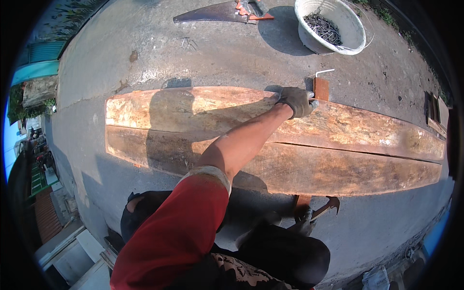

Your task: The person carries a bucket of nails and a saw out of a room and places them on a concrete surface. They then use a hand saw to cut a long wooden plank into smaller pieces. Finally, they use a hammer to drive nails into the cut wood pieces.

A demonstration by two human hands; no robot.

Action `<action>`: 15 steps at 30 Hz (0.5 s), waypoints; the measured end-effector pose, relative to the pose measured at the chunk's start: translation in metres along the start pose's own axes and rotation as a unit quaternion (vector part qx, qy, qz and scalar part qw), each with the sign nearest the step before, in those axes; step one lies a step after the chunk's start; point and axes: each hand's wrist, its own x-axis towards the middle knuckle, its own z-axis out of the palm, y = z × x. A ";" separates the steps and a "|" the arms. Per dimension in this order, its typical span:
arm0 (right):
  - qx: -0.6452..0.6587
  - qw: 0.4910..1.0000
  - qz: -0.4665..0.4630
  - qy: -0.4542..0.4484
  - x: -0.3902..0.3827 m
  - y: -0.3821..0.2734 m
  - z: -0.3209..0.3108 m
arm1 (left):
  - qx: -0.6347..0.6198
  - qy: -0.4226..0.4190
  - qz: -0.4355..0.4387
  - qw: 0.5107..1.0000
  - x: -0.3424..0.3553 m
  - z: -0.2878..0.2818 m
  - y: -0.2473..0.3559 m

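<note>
Two long, weathered wooden planks lie side by side on the ground, tapering toward the ends, with a dark gap between them at the right. A reddish-brown wooden crosspiece sticks out past their far edge, and another end shows at the near edge. My left hand, in a dark glove with bare fingertips, rests at the far plank beside the crosspiece. Its fingers are drawn together; what they hold, if anything, is too small to tell. Low by my knee, my right hand grips a claw hammer by its wooden handle.
A white bucket with many nails stands at the far right. A handsaw with an orange and black handle lies beyond the planks. Loose nails, a bent white rod and wood pieces lie on the ground.
</note>
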 end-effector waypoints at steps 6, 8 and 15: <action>0.021 0.995 0.088 -0.048 -0.006 -0.017 0.004 | 0.050 -0.014 -0.007 0.999 -0.001 -0.004 0.004; -0.015 0.999 0.046 -0.017 -0.017 -0.017 0.017 | 0.041 -0.026 -0.020 0.999 -0.005 -0.002 0.000; 0.036 0.998 0.051 -0.025 -0.003 -0.037 0.011 | 0.018 -0.049 0.034 0.998 0.017 0.007 0.007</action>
